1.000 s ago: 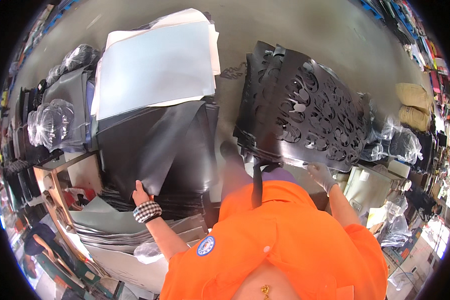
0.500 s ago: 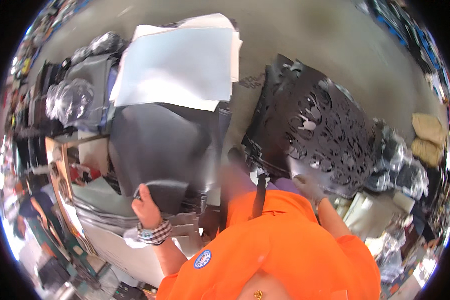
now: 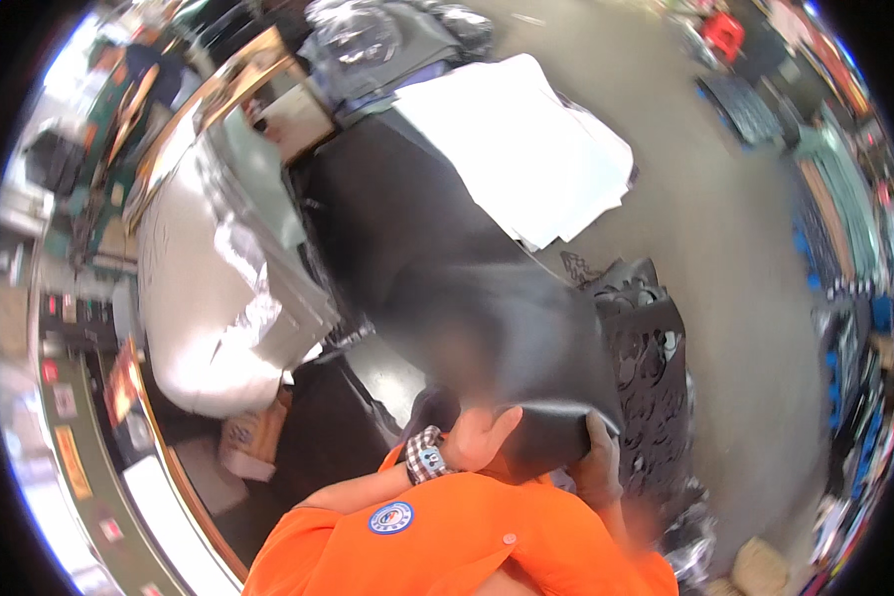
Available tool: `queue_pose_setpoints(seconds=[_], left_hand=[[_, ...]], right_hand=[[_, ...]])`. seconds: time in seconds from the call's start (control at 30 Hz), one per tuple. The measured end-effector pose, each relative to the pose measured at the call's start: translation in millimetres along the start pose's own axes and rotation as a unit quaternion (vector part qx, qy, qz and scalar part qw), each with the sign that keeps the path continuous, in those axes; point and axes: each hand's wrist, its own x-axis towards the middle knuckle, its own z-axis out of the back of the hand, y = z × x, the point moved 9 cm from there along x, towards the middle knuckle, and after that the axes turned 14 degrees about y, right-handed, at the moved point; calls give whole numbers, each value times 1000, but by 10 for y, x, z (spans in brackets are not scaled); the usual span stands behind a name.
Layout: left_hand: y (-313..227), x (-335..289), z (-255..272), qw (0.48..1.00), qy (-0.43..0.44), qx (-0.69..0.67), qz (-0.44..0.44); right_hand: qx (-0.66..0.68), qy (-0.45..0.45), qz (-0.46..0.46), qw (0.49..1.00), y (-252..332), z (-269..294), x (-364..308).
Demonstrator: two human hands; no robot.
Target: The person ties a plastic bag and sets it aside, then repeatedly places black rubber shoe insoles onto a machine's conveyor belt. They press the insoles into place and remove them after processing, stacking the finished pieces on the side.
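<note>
A large, smooth black sheet (image 3: 526, 328), like leather or vinyl, stretches from the stack towards my body, its near end bent and rolled down. My right hand (image 3: 598, 465) grips its near right corner, thumb on top. At the near left part of the same end is my left hand (image 3: 479, 439), thumb raised against the sheet and most fingers hidden. A checked cuff and a watch are on that wrist. Beyond the sheet lies a pile of white sheets (image 3: 526, 144). To its right, partly covered, are black cut-out sheets (image 3: 646, 368) full of curved holes.
A stack of grey-silver sheets (image 3: 204, 288) bulges at the left beside a wooden-edged frame (image 3: 238, 74). Plastic-wrapped bundles (image 3: 368, 45) stand at the back. A cardboard box (image 3: 253, 437) sits low on the left. Grey floor (image 3: 735, 298) runs along the right, with stacked materials (image 3: 834, 214) beyond.
My view has turned left. The black sheet has been pulled towards me and now partly covers the cut-out sheets. My right hand has taken hold of its corner; both hands are closer together.
</note>
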Motion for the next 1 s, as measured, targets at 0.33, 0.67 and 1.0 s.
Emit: queue_pose_setpoints(seconds=[0.33, 0.67, 1.0], left_hand=[[-571, -1731, 771, 947, -114, 198, -225], [106, -4832, 1456, 807, -526, 223, -150], [1032, -7235, 862, 760, -648, -29, -42]], right_hand=[[68, 202, 380, 900, 1484, -817, -249], [-19, 363, 620, 695, 2981, -3092, -1368], [54, 552, 698, 454, 3998, -6460, -3638]])
